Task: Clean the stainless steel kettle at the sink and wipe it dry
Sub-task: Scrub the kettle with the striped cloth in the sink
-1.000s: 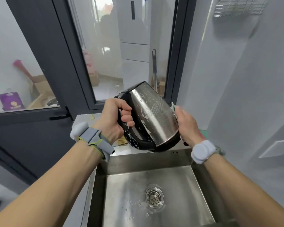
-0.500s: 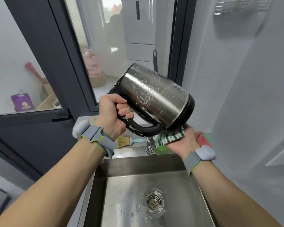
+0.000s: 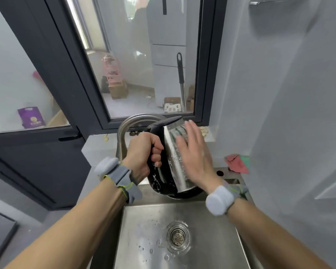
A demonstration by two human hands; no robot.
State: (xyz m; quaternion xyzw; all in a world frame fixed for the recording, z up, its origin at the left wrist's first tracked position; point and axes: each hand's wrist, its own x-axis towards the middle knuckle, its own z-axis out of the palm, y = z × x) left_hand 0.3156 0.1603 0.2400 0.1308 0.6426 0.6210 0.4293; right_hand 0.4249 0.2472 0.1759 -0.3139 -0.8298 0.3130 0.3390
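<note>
Stainless steel kettle with black plastic handle and lid point(image 3: 174, 164), held nearly upright above the far rim of the sink, its black base lowest and its spout end toward the window. White soap streaks and droplets mark the steel wall and the handle.

Left hand point(image 3: 144, 154): fingers curled tightly round the black handle, on the kettle's left side, carrying its weight. Right hand point(image 3: 194, 152): fingers straight and held close together, palm turned toward the kettle's right wall; motion blur hides whether the palm touches the steel. No cloth shows in this hand. Each wrist bears 1 grey padded band with yellow-green trim point(image 3: 117, 176).

Curved steel gooseneck tap point(image 3: 124, 129), rising just behind the left hand, arching to the right behind the kettle. Rectangular stainless steel sink basin point(image 3: 144, 220), near of the kettle, with a round perforated drain strainer point(image 3: 177, 237) at centre and water drops scattered to its left.

Red and green folded cloths point(image 3: 238, 163), on the counter to the right of the kettle, against the grey wall point(image 3: 279, 113). Dark-framed window point(image 3: 208, 65), far of the sink; through the glass, a black-handled mop pole point(image 3: 180, 74), cardboard boxes point(image 3: 117, 89) and, far left, a purple packet point(image 3: 31, 116).
</note>
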